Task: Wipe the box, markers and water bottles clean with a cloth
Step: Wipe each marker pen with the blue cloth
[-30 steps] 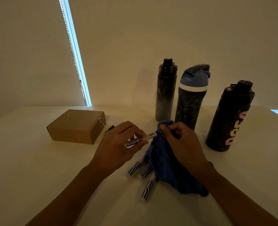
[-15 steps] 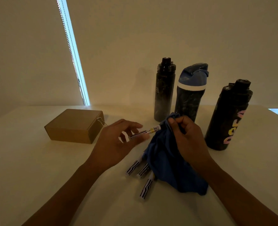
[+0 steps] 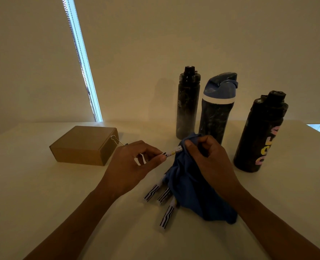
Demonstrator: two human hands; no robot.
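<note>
1 marker [image 3: 173, 152] lay pinched in my left hand [image 3: 134, 166], its long axis pointing right into the blue cloth [image 3: 191, 188] that my right hand [image 3: 209, 162] clamped around its far end; 3 more markers [image 3: 155, 192] lay under the cloth's left edge.

Counted on the worktop [image 3: 42, 194]: three water bottles [image 3: 188, 102] [image 3: 216, 109] [image 3: 260, 132], four markers [image 3: 174, 152] [image 3: 152, 192] [image 3: 163, 197] [image 3: 166, 216], one box [image 3: 84, 145], one cloth [image 3: 191, 192], one binder clip [image 3: 117, 140].

Pale table [image 3: 42, 194] carries: cardboard box [image 3: 84, 145], three bottles [image 3: 188, 102], striped markers [image 3: 166, 215], blue cloth [image 3: 193, 194].
</note>
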